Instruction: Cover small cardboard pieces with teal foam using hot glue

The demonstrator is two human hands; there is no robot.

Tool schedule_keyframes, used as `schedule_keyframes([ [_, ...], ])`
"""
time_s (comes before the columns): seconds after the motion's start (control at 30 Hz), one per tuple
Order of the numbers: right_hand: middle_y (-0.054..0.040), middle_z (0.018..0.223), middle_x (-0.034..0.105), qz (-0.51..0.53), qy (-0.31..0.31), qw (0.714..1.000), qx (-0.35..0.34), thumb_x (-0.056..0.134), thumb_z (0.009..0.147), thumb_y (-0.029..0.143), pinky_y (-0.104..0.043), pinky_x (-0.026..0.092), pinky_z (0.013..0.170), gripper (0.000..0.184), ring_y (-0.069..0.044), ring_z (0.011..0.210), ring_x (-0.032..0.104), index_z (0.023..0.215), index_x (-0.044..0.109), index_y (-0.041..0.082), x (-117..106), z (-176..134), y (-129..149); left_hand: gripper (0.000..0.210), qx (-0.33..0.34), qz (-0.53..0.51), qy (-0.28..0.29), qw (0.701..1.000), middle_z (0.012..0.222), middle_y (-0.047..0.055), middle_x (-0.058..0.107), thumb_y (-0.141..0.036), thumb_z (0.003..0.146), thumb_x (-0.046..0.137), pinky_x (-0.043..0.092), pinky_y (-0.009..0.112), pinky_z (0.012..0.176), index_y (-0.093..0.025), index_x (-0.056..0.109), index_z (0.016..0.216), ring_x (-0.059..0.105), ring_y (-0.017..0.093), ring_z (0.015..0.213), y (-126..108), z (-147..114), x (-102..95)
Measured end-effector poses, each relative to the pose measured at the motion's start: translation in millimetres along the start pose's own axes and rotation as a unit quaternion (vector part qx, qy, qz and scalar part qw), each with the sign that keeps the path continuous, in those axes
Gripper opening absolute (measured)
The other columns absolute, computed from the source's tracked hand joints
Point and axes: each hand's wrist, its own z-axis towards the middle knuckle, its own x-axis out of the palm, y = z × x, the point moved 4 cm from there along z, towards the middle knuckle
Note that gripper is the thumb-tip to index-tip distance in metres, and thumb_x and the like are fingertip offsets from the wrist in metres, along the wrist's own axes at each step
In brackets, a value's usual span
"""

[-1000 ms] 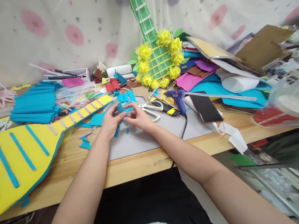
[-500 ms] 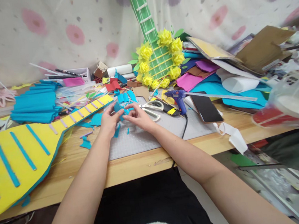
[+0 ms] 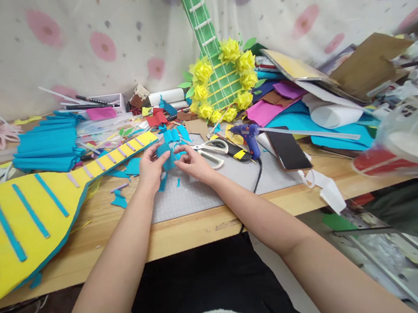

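Over the grey cutting mat (image 3: 195, 199), a small piece of blue crepe paper (image 3: 165, 156) is held up between my two hands. My left hand (image 3: 151, 169) pinches it, with the thumb across the near face and fingers behind. At the paper's right edge, the thumb and forefinger of my right hand (image 3: 195, 165) are closed; the grip is partly hidden. Blue paper scraps (image 3: 171, 136) lie just beyond. White-handled scissors (image 3: 215, 146) rest right of my right hand.
A yellow paper guitar shape (image 3: 22, 220) with blue strips lies left. A green guitar model (image 3: 218, 81) with yellow flowers leans at the back. The blue glue gun (image 3: 252, 143), a phone (image 3: 289, 150) and a plastic-wrapped tub (image 3: 392, 159) are to the right.
The blue crepe paper piece now shows a broader, flatter face between my fingers. My hands have barely shifted otherwise.
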Motion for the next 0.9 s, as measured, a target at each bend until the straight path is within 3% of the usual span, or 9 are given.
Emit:
schedule_keyframes([
  [0.2,0.0117,0.055,0.044,-0.041,0.022,0.999,0.005,0.059,0.071,0.027,-0.019,0.032,0.049,0.033,-0.006,0.048,0.041,0.1,0.043,0.019,-7,-1,9,0.042,0.012,-0.051,-0.023,0.998,0.09,0.004,0.066,-0.031,0.054,0.077,0.05,0.028,0.073,-0.018,0.063,0.092,0.062,0.016,0.083,9,11,-8.4],
  [0.37,0.0033,0.064,0.055,-0.241,0.07,0.966,0.059,0.062,0.073,0.035,-0.022,0.035,0.051,0.027,-0.008,0.053,0.048,0.093,0.054,0.018,-60,-14,43,0.039,0.006,-0.1,-0.078,0.992,0.085,0.003,0.067,-0.027,0.056,0.078,0.051,0.03,0.079,-0.019,0.061,0.089,0.064,0.017,0.086,10,20,-22.7],
  [0.43,-0.0017,0.067,0.06,-0.353,0.097,0.922,0.13,0.059,0.077,0.04,-0.024,0.036,0.052,0.024,-0.01,0.054,0.052,0.079,0.058,0.016,-89,-26,56,0.031,-0.005,-0.136,-0.085,0.987,0.083,0.002,0.069,-0.024,0.058,0.078,0.051,0.029,0.08,-0.018,0.061,0.084,0.064,0.015,0.083,6,19,-23.1],
  [0.53,-0.0064,0.06,0.061,-0.519,0.103,0.807,0.262,0.051,0.08,0.053,-0.027,0.037,0.053,0.042,-0.015,0.053,0.056,0.064,0.059,0.015,-133,-51,69,0.014,-0.033,-0.187,-0.103,0.976,0.078,0.001,0.069,-0.015,0.069,0.069,0.052,0.025,0.077,-0.016,0.061,0.081,0.064,0.011,0.074,-1,14,-18.9],
  [0.6,-0.0093,0.064,0.064,-0.58,0.066,0.747,0.318,0.046,0.081,0.057,-0.028,0.039,0.055,0.048,-0.018,0.058,0.059,0.065,0.061,0.015,-155,-66,73,0.007,-0.065,-0.207,-0.117,0.969,0.072,-0.001,0.068,-0.009,0.076,0.06,0.052,0.023,0.071,-0.016,0.061,0.08,0.063,0.009,0.066,-5,9,-15.4],
  [0.67,-0.0135,0.073,0.066,-0.612,0.024,0.711,0.346,0.044,0.08,0.06,-0.029,0.041,0.058,0.051,-0.023,0.067,0.063,0.074,0.063,0.013,-170,-75,71,0.011,-0.099,-0.217,-0.127,0.963,0.066,-0.002,0.066,-0.007,0.081,0.054,0.052,0.022,0.067,-0.016,0.06,0.079,0.062,0.008,0.06,-8,4,-12.7],
  [0.77,-0.0198,0.094,0.067,-0.626,-0.056,0.706,0.325,0.049,0.077,0.059,-0.032,0.045,0.068,0.056,-0.029,0.087,0.063,0.098,0.062,0.008,-184,-76,60,0.015,-0.14,-0.22,-0.137,0.956,0.063,-0.004,0.064,-0.008,0.085,0.05,0.051,0.022,0.062,-0.017,0.06,0.079,0.06,0.008,0.055,-12,-1,-11.3],
  [0.83,-0.0201,0.105,0.065,-0.609,-0.114,0.734,0.277,0.054,0.075,0.057,-0.033,0.045,0.075,0.058,-0.03,0.097,0.061,0.108,0.059,0.009,-189,-70,52,0.015,-0.157,-0.216,-0.137,0.954,0.063,-0.004,0.064,-0.009,0.085,0.049,0.05,0.021,0.058,-0.017,0.061,0.079,0.059,0.008,0.053,-14,-2,-11.2],
  [0.9,-0.0165,0.106,0.066,-0.557,-0.145,0.782,0.237,0.057,0.075,0.053,-0.032,0.045,0.078,0.053,-0.027,0.098,0.061,0.108,0.061,0.011,-190,-60,41,0.014,-0.168,-0.209,-0.134,0.954,0.064,-0.004,0.064,-0.01,0.085,0.05,0.049,0.019,0.053,-0.017,0.061,0.08,0.058,0.007,0.051,-15,-3,-11.5],
])
